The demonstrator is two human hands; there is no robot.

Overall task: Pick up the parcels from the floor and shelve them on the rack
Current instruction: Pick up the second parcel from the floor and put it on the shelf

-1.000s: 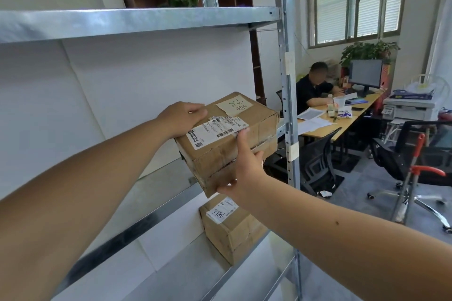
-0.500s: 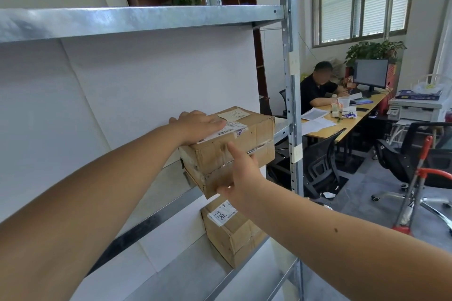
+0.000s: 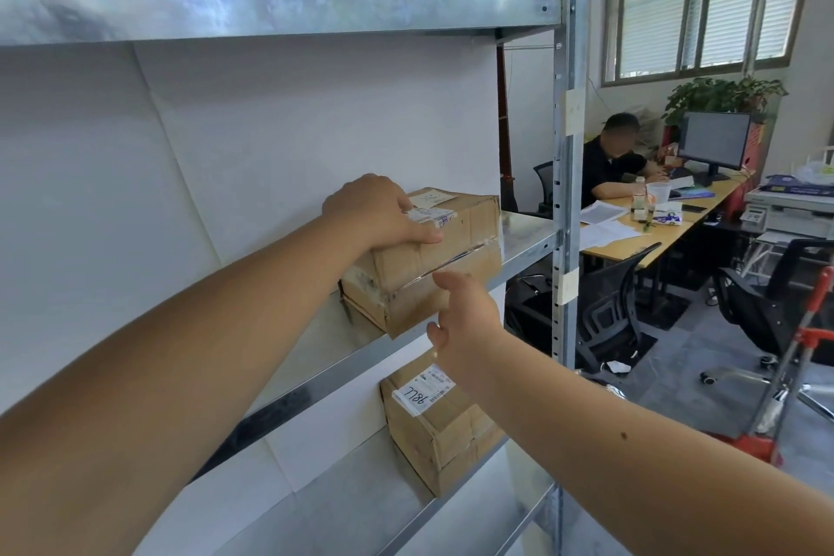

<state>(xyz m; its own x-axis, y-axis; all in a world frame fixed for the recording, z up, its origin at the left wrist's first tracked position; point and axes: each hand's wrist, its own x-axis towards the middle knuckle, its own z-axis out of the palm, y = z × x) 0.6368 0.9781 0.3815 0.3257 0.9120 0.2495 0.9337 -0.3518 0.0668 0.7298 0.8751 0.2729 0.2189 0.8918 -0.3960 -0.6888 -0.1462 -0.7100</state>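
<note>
Rack (image 3: pixel 566 149): the parcel (image 3: pixel 433 266) sits on its middle shelf (image 3: pixel 523 235), near corner at the front lip. Taped cardboard, creased along the seam; judged stiff, light, not slippery. Hold it by opposite faces. Your left hand (image 3: pixel 379 212) grips its top edge; your right hand (image 3: pixel 465 321) hangs open beside the front corner.

**Dull Metal, Creased Cardboard**

The rack (image 3: pixel 280 9) is showing galvanised metal, mottled and softly shining. The parcel (image 3: pixel 406 298) is wearing brown matt cardboard, creased and scuffed, with glossy clear tape (image 3: pixel 453 258) catching light across its front. The lower parcel (image 3: pixel 451 442) is carrying a smooth white paper label (image 3: pixel 422 391). Behind, a matt white panel (image 3: pixel 293 126) is lining the rack.
</note>
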